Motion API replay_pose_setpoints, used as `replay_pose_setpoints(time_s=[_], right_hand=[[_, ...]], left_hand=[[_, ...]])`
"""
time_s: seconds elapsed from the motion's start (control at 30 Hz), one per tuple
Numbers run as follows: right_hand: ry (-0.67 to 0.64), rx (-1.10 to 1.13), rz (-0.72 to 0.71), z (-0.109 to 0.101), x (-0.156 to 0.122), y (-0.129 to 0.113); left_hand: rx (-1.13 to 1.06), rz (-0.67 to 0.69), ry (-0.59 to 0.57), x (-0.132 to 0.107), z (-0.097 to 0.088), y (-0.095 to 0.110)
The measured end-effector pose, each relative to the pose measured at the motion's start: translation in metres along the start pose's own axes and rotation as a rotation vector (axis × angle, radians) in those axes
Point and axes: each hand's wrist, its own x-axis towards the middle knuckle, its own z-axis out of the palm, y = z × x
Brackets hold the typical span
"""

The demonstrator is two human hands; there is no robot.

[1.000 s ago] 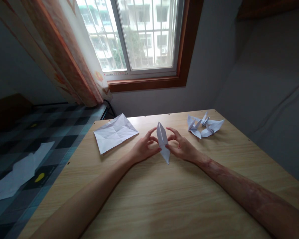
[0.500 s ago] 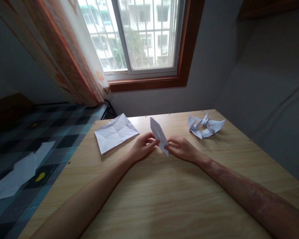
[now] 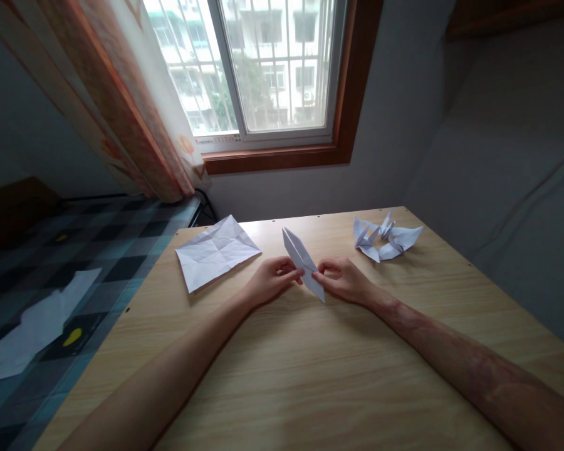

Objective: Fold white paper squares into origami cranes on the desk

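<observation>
A narrow folded piece of white paper (image 3: pixel 302 257) is held between my two hands just above the wooden table (image 3: pixel 310 369). It is tilted, with its upper tip pointing away to the left and its lower tip toward me. My left hand (image 3: pixel 270 280) pinches its left edge with closed fingers. My right hand (image 3: pixel 343 280) pinches its right edge, fingers curled. A creased, unfolded white sheet (image 3: pixel 216 252) lies flat to the left of my hands. Folded white paper cranes (image 3: pixel 385 238) sit at the far right of the table.
A window (image 3: pixel 263 69) with a wooden frame and a patterned curtain (image 3: pixel 136 106) are behind the table. To the left is a checkered surface (image 3: pixel 75 263) with loose white paper (image 3: pixel 37 326) on it. A grey wall runs along the table's right side.
The folded paper has tipped from upright to leaning left, and both hands have closed in and tightened their pinch on it, lowering it slightly toward the table.
</observation>
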Motion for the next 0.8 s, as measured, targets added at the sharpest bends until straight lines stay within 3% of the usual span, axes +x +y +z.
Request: replay_pose_setpoints(time_s=[0.17, 0.43, 0.8], right_hand=[[-0.012, 0.013, -0.116, -0.001, 0.002, -0.004], [-0.079, -0.096, -0.209, -0.004, 0.001, -0.011], [-0.092, -0.096, -0.237, -0.003, 0.003, -0.007]], left_hand=[[0.121, 0.022, 0.061, -0.001, 0.002, 0.004], [0.230, 0.103, -0.060, 0.000, 0.003, 0.007], [0.413, 0.119, 0.025, -0.002, 0.011, 0.008]])
